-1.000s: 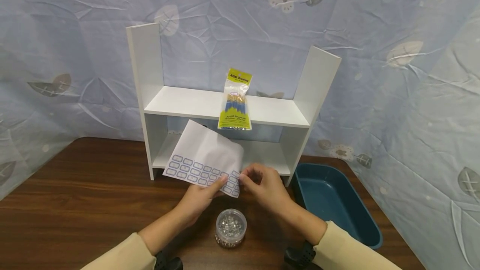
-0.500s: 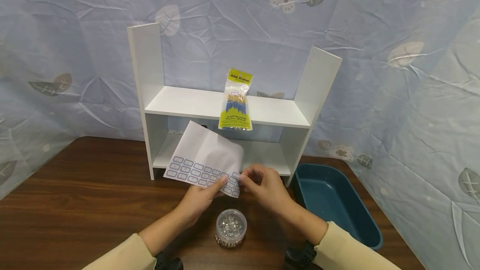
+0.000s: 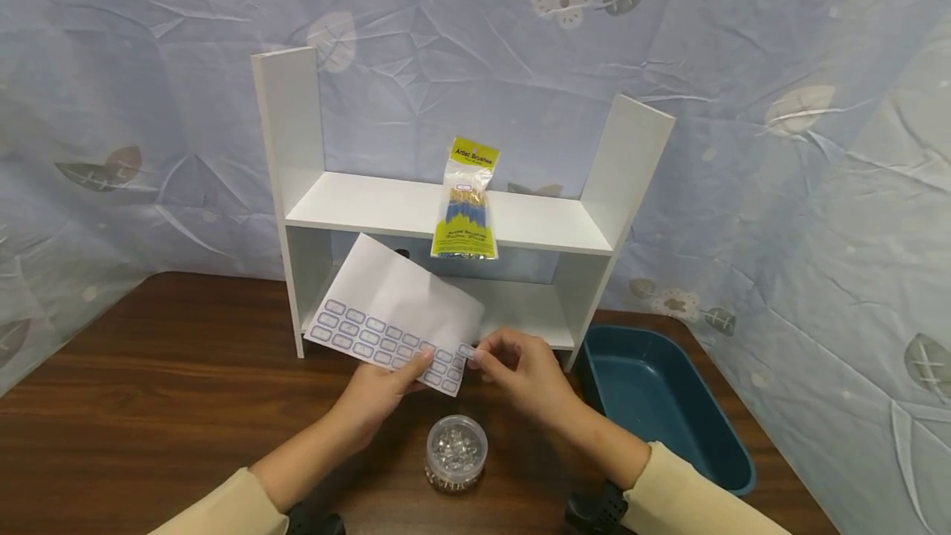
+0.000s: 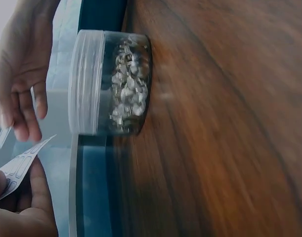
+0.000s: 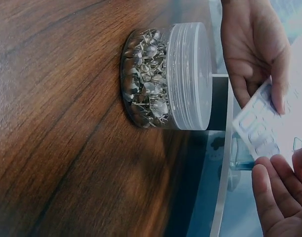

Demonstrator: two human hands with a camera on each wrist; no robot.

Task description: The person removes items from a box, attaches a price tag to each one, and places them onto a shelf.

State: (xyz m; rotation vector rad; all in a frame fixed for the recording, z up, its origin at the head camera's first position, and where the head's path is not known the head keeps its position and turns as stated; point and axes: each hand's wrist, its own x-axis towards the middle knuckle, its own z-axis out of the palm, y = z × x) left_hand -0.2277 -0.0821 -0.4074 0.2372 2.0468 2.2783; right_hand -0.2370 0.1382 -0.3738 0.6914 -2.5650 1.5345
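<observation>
My left hand [image 3: 379, 395] grips a white sheet of label stickers [image 3: 401, 295] by its lower edge, thumb on top. Rows of blue-framed labels run along that edge. Just off the sheet's right corner, my right hand [image 3: 527, 370] pinches one small label sticker [image 3: 466, 350] between thumb and index finger. The left wrist view shows this sticker [image 4: 3, 137] apart from the sheet [image 4: 22, 168]. Below the hands, a lidded clear round jar [image 3: 456, 452] stands on the table. Metal thumbtacks [image 5: 151, 84] fill much of it.
Behind the sheet stands a white two-tier shelf [image 3: 357, 201]. A yellow-ended pack of artist brushes [image 3: 466, 205] leans on its upper board, with a small label on it. At the right sits a blue-green plastic bin [image 3: 669, 395] on the brown wooden table [image 3: 149, 403].
The label sticker has come away from the sheet in my right hand's pinch. My left hand has shifted left with the sheet; the right hand has barely moved.
</observation>
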